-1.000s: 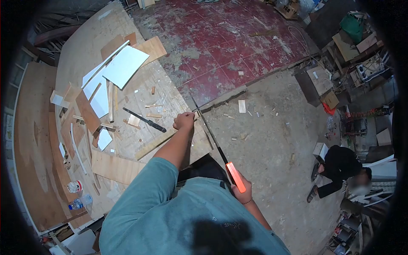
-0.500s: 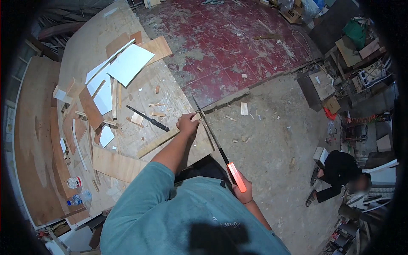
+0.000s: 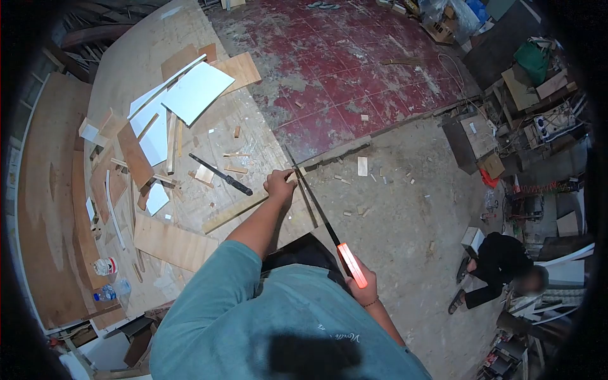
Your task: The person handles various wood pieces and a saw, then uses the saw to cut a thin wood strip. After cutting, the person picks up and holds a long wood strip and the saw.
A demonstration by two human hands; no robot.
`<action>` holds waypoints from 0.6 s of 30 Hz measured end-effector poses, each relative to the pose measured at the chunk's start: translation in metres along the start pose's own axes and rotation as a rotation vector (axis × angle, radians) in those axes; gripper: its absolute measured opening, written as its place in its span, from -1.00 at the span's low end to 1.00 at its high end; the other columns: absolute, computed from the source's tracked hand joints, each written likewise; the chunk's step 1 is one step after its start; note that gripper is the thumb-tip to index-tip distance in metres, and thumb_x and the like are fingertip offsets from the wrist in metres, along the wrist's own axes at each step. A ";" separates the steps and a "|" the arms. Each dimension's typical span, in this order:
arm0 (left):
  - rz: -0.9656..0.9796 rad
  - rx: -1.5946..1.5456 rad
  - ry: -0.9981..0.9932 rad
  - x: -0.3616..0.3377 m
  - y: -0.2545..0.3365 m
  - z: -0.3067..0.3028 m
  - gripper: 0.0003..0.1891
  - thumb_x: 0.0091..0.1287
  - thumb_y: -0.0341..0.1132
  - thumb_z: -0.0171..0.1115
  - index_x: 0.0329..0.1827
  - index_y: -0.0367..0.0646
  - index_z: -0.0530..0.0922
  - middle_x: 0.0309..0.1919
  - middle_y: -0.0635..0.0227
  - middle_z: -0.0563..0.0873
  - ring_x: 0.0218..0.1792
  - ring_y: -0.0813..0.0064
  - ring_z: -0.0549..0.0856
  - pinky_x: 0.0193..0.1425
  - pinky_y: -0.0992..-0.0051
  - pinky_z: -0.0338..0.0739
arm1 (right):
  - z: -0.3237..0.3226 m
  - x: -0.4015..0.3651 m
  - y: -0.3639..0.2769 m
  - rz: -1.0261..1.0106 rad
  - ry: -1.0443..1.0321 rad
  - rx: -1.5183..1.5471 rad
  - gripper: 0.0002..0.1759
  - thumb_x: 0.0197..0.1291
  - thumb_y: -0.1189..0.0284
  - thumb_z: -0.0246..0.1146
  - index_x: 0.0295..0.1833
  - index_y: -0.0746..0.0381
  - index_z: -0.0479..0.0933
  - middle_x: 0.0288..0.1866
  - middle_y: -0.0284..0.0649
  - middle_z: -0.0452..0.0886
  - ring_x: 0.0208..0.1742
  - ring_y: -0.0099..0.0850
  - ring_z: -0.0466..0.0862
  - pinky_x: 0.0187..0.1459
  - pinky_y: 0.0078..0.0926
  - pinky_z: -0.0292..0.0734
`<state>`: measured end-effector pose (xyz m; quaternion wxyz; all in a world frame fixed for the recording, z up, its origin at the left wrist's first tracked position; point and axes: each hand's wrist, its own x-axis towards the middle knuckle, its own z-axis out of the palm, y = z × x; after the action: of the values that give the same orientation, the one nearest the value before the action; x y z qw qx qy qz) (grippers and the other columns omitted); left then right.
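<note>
My right hand (image 3: 362,282) is closed round the orange handle of a handsaw (image 3: 323,214). The saw's dark blade runs up and left to the table's edge, beside my left hand (image 3: 279,186). That hand is closed on a small wood strip (image 3: 300,172), which pokes out under the blade at the edge. A longer wood strip (image 3: 234,213) lies on the table just left of my left forearm. A black rod-like tool (image 3: 220,173) rests on the tabletop further left.
The wooden table (image 3: 253,136) carries white panels (image 3: 197,93), plywood pieces (image 3: 174,242), offcuts and plastic bottles (image 3: 105,266). A person in dark clothes (image 3: 500,263) crouches at the lower right. Wood scraps lie on the floor (image 3: 399,221); clutter lines the right side.
The saw has shifted slightly up and left along its length, its blade still at the strip. My left hand stays in place. The crouching person's arms and position have shifted slightly.
</note>
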<state>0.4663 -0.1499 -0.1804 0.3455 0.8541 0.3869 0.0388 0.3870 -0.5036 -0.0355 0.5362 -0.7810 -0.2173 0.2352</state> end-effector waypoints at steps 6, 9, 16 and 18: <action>0.054 0.039 -0.033 -0.005 0.004 -0.008 -0.60 0.09 -0.19 0.44 0.06 0.20 0.70 -0.10 0.29 0.61 0.09 0.19 0.51 0.21 0.20 0.30 | -0.002 0.002 -0.015 0.018 -0.001 -0.022 -0.31 -0.02 0.57 0.32 0.32 0.39 0.39 0.21 0.10 0.58 0.23 -0.17 0.62 0.21 -0.37 0.51; 0.087 0.047 -0.029 -0.006 0.005 -0.009 -0.60 0.10 -0.19 0.43 0.06 0.17 0.69 -0.08 0.29 0.60 0.10 0.19 0.50 0.22 0.19 0.30 | -0.002 0.004 -0.022 0.008 -0.011 -0.048 -0.30 -0.02 0.56 0.32 0.33 0.37 0.39 0.21 0.09 0.58 0.22 -0.16 0.63 0.20 -0.36 0.52; 0.114 0.029 -0.001 -0.004 0.000 -0.005 -0.59 0.10 -0.19 0.42 0.07 0.12 0.68 -0.04 0.27 0.59 0.12 0.17 0.50 0.24 0.17 0.33 | 0.000 0.009 -0.031 0.025 -0.030 -0.072 -0.29 -0.03 0.57 0.31 0.34 0.33 0.38 0.22 0.09 0.57 0.21 -0.15 0.63 0.19 -0.36 0.53; 0.120 0.029 0.001 -0.003 -0.001 -0.005 -0.59 0.09 -0.19 0.43 0.06 0.11 0.68 -0.05 0.27 0.60 0.11 0.17 0.50 0.23 0.17 0.33 | -0.001 0.011 -0.036 -0.003 -0.037 -0.093 -0.28 -0.05 0.60 0.30 0.35 0.32 0.38 0.24 0.09 0.55 0.23 -0.15 0.61 0.21 -0.37 0.51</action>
<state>0.4621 -0.1485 -0.1769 0.3299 0.8807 0.3356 0.0545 0.3931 -0.4856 -0.0025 0.4957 -0.8002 -0.2390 0.2384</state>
